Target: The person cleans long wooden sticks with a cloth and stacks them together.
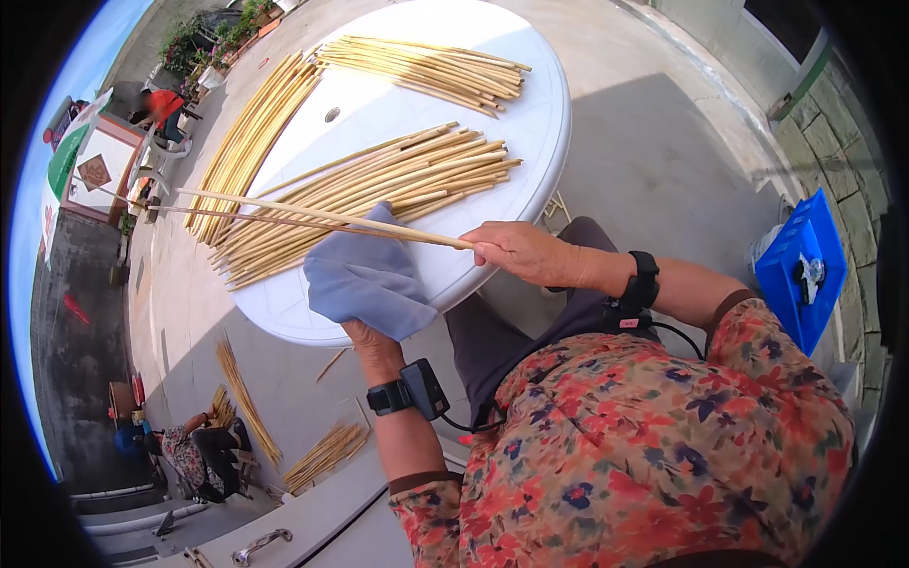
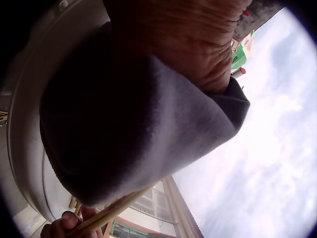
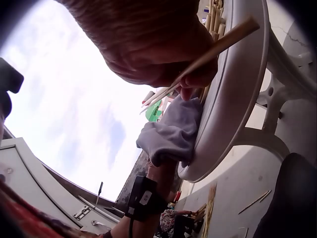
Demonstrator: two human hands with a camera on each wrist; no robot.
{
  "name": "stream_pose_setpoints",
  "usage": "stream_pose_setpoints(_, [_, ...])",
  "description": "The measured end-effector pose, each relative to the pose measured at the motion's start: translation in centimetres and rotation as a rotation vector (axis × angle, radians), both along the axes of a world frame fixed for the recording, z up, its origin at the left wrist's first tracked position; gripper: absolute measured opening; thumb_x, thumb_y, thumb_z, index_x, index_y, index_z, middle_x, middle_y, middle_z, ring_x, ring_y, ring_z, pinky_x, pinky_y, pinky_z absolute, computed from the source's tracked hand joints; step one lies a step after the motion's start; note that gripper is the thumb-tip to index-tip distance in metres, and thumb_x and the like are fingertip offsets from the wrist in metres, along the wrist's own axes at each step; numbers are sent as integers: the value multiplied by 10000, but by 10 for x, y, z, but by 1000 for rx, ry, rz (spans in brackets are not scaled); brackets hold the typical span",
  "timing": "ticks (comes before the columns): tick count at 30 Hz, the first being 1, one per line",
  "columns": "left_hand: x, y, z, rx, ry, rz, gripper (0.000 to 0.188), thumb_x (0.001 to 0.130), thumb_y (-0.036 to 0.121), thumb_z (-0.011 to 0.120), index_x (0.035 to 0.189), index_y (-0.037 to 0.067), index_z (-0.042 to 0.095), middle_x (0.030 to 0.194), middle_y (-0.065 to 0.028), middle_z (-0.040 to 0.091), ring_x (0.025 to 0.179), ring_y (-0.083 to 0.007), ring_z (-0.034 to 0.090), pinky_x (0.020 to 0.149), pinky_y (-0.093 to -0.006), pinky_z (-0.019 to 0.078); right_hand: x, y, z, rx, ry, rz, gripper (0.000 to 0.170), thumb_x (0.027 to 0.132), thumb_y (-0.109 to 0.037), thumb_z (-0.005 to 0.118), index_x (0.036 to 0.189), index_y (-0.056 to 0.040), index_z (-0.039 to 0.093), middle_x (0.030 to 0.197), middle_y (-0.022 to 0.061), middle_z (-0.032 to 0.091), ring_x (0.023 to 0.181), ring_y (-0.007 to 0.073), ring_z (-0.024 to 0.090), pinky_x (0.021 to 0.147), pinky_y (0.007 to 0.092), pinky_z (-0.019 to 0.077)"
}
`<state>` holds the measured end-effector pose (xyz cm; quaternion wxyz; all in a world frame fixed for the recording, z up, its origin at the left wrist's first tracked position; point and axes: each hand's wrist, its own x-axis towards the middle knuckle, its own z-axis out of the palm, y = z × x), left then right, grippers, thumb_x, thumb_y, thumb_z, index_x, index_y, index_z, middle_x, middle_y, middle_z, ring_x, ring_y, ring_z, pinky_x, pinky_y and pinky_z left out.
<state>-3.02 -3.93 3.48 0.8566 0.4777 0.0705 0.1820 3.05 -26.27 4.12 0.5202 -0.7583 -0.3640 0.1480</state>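
My right hand [image 1: 530, 254] grips the near end of thin straw-coloured sticks [image 1: 426, 236] at the table's front edge. They reach out to the left, one paler and one browner, spreading apart toward their far tips. A grey-blue cloth [image 1: 365, 279] covers most of my left hand [image 1: 363, 338], which holds it from below. The sticks run across the upper part of the cloth. In the left wrist view the cloth [image 2: 168, 129] drapes over the palm and hides the fingers. The right wrist view shows the cut end of a stick [image 3: 237, 37] jutting out behind the right hand [image 3: 153, 44].
Bundles of similar sticks [image 1: 379, 180] lie on the round white table [image 1: 516, 204], with more sticks [image 1: 327, 456] on the ground. A blue crate [image 1: 800, 275] stands at right. A seated person [image 1: 194, 454] handles sticks at lower left; someone in red [image 1: 166, 109] is farther back.
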Motion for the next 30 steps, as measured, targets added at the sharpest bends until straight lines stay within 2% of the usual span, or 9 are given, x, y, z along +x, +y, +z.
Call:
stream_pose_setpoints(7, [1, 0, -8, -35, 39, 85, 516, 845, 393, 519, 1202, 49, 377, 1148, -70, 463, 1027, -180, 463, 887, -309, 415, -5, 28, 8, -130, -189, -44, 228, 807, -131, 520, 1011, -30, 542, 860, 133, 519, 799, 284, 535, 743, 364, 427])
stream_pose_setpoints(13, [26, -12, 2, -213, 47, 161, 388, 868, 341, 491, 1099, 30, 473, 1018, -65, 540, 911, -181, 533, 818, -314, 449, -21, 30, 8, -364, -693, -105, 352, 760, -89, 500, 1110, -68, 469, 846, 132, 498, 763, 298, 547, 613, 367, 494])
stream_pose_setpoints(15, [34, -14, 3, -341, 83, 194, 297, 878, 296, 473, 1024, 40, 514, 940, -56, 563, 852, -182, 553, 779, -321, 461, -29, 31, 2, -294, -646, -120, 330, 811, -129, 469, 1133, -62, 450, 845, 132, 496, 759, 299, 551, 646, 369, 484])
stream_pose_setpoints(17, [31, -17, 5, -271, 48, 197, 282, 899, 262, 450, 1053, 28, 482, 970, -68, 557, 797, -184, 572, 696, -306, 498, -36, 26, 9, -235, -338, -49, 304, 854, -163, 438, 1133, -42, 449, 894, 141, 501, 788, 299, 551, 689, 372, 474])
stream_pose_setpoints(19, [28, -15, -5, -111, -4, 155, 261, 888, 242, 470, 1034, 25, 488, 934, -68, 559, 774, -171, 576, 638, -297, 505, -30, 27, -5, -56, -361, -120, 267, 884, -197, 412, 1080, -32, 486, 835, 132, 534, 745, 274, 556, 677, 354, 457])
stream_pose_setpoints(21, [29, -21, -3, 101, -26, 186, 269, 872, 250, 500, 1024, 27, 491, 903, -67, 557, 765, -153, 573, 626, -282, 501, -21, 23, 4, -54, 214, 73, 234, 884, -214, 420, 987, -30, 521, 713, 105, 548, 677, 249, 552, 626, 343, 440])
stream_pose_setpoints(24, [30, -23, 1, 110, -31, 194, 291, 856, 267, 525, 1009, 21, 500, 892, -70, 555, 725, -157, 570, 592, -278, 497, -19, 16, 10, -65, 315, 143, 224, 886, -231, 426, 918, -31, 524, 607, 81, 522, 625, 231, 537, 597, 336, 420])
stream_pose_setpoints(28, [27, -14, 3, 75, -83, 120, 325, 862, 304, 503, 1012, 16, 501, 905, -96, 556, 748, -185, 565, 633, -308, 498, -22, 3, 5, -77, 135, 88, 204, 875, -228, 449, 915, -37, 510, 642, 97, 535, 646, 260, 550, 599, 355, 424])
stream_pose_setpoints(30, [30, 3, 0, -39, -104, 135, 341, 870, 326, 478, 1010, 16, 501, 910, -107, 555, 766, -199, 561, 651, -327, 497, -26, -17, -11, -103, -196, 16, 195, 865, -233, 467, 932, -54, 506, 692, 113, 542, 678, 297, 555, 611, 375, 435])
